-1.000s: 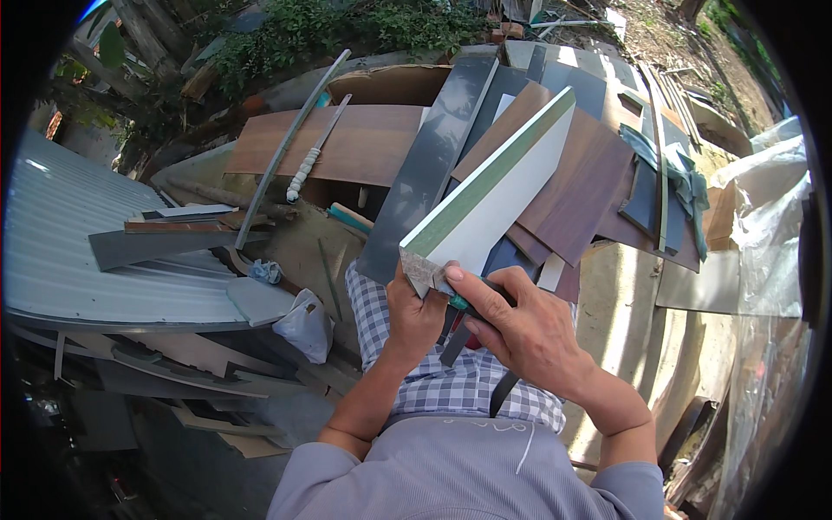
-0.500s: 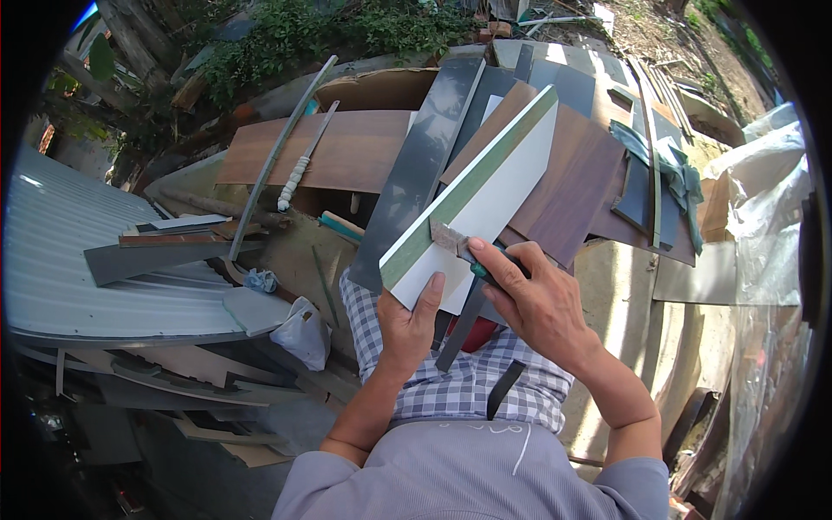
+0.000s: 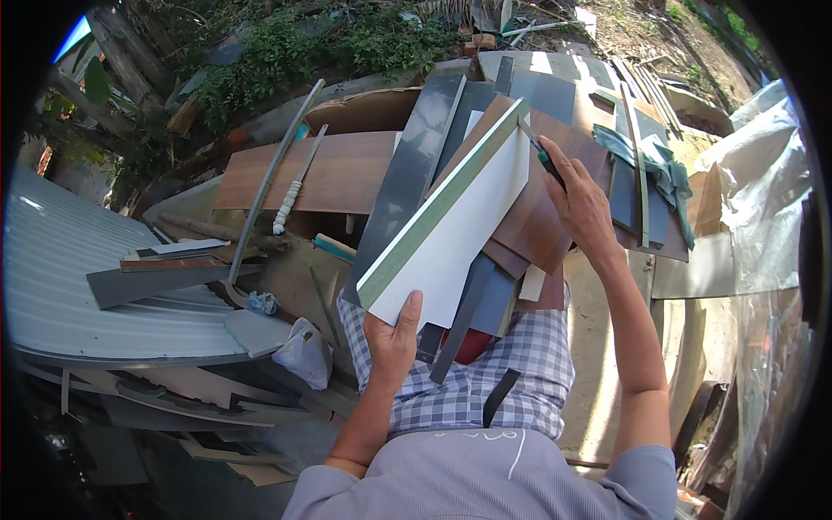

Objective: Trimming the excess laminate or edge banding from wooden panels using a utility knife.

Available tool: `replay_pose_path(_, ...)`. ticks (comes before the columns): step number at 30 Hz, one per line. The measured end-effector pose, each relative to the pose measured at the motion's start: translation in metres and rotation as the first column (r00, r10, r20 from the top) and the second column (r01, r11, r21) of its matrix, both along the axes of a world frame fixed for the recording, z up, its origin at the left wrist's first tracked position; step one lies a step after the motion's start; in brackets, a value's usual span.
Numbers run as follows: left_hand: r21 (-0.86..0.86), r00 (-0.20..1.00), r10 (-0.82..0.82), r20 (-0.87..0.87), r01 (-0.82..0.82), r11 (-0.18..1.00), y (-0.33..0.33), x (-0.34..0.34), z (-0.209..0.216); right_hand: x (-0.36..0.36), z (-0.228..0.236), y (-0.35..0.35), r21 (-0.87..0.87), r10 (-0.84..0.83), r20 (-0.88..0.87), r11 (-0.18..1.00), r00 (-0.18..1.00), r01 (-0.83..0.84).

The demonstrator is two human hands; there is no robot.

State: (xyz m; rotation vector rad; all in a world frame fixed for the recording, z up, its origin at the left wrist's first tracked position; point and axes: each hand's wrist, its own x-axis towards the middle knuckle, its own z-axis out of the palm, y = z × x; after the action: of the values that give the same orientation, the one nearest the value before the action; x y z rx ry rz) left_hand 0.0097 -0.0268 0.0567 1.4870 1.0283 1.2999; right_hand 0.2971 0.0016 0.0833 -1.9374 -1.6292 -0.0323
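Note:
A white board (image 3: 472, 238) with a green long edge lies slanted across my lap, on top of other panels. My left hand (image 3: 394, 342) grips its near end, thumb on the white face and fingers beneath. In my right hand (image 3: 582, 206) is a knife (image 3: 549, 163) with a black and green handle, its grey blade at the board's far end, close to the green edge. Whether the blade touches the edge I cannot tell. Under the board are brown wood-grain panels (image 3: 542, 221) and a dark grey panel (image 3: 407, 182).
To the left, a saw blade with a white wrapped handle (image 3: 289, 208) and a long strip (image 3: 276, 184) rest across a brown panel (image 3: 347, 169). Offcuts (image 3: 173, 282) lie on corrugated metal (image 3: 78, 260). A teal cloth (image 3: 663, 169) and clear plastic sheeting (image 3: 763, 191) are at the right.
My right hand has moved the knife away from me, from the middle of the board's edge to its far end. The board has shifted slightly toward me and left.

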Motion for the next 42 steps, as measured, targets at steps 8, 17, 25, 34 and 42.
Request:
replay_pose_path(8,-0.011,0.999,-0.006,-0.036,0.005,1.0,-0.002,-0.004,-0.003,-0.011,0.01,0.008,0.032,0.016,-0.041,0.999,0.999,-0.015)
replay_pose_path(17,-0.038,0.999,0.041,0.028,-0.04,0.998,0.002,-0.002,-0.012,0.012,0.013,0.018,-0.121,-0.046,-0.583,0.992,0.811,-0.03)
replay_pose_path(25,-0.053,0.996,0.036,0.076,-0.032,0.998,0.003,-0.003,-0.016,0.017,0.009,0.008,-0.317,-0.109,-0.763,0.922,0.638,-0.222)
replay_pose_path(34,0.002,0.996,0.049,0.076,-0.049,0.999,0.013,-0.015,-0.024,0.02,-0.007,0.004,-0.633,-0.28,-0.571,0.748,0.772,-0.197)
replay_pose_path(42,-0.261,0.958,-0.103,0.267,0.175,0.949,0.025,-0.03,0.014,0.002,-0.011,-0.005,-0.506,-0.258,-0.678,0.843,0.689,-0.182)
